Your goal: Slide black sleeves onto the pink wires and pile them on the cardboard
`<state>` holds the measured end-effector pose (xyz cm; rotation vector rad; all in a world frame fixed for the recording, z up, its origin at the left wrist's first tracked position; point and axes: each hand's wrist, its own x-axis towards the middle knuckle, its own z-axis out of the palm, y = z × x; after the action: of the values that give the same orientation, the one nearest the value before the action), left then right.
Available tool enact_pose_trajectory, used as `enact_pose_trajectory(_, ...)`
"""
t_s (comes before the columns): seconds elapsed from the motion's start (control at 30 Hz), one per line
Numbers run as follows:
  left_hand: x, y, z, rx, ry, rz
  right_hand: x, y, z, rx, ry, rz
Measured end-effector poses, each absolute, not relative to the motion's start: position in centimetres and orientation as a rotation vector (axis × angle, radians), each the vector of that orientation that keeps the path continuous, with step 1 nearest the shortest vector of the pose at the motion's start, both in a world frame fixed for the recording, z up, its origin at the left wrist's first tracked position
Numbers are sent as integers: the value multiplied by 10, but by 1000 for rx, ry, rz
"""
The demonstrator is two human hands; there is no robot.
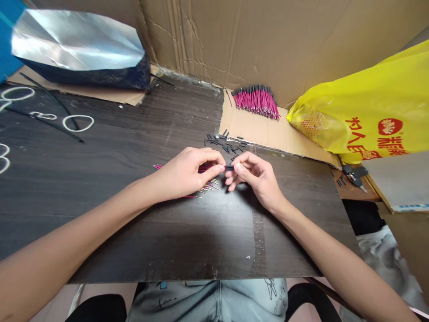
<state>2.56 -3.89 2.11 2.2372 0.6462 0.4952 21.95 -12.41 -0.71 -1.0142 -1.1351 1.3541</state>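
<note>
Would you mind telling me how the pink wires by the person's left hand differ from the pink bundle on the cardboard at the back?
The pink wires under the left hand lie few and fanned on the dark table; the back bundle is large and densely packed on a cardboard sheet. The near wires show bare metallic ends; the back bundle's far ends look dark-capped. Both are thin pink wires.

The left hand covers most of the pink wires beneath it. The black sleeve pinched between both hands is too small to make out. The yellow bag runs off the right edge.
</note>
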Motion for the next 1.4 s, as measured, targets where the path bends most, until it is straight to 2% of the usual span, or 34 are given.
enact_pose_trajectory(0.3,25,-40,27,2197,581,528,220,-120,-9,-854,-1031,1520)
enact_pose_trajectory(0.77,21,-38,23,1889,696,382,211,-118,-16,-838,-1006,1483)
enact_pose_trajectory(0.93,22,-39,26,1785,663,500,202,-125,-15,-919,-1083,1334)
enact_pose_trajectory(1.03,24,-43,28,1710,587,672,194,-131,-13,-1122,-1377,1042)
enact_pose_trajectory(1.17,26,-51,26,1478,535,650,183,-135,-6,-1250,-1510,658)
enact_pose_trajectory(1.27,28,-56,22,1378,522,683,180,-134,-1,-1255,-1489,586)
enact_pose_trajectory(1.4,31,-59,19,1328,536,753,180,-133,0,-1271,-1424,674)
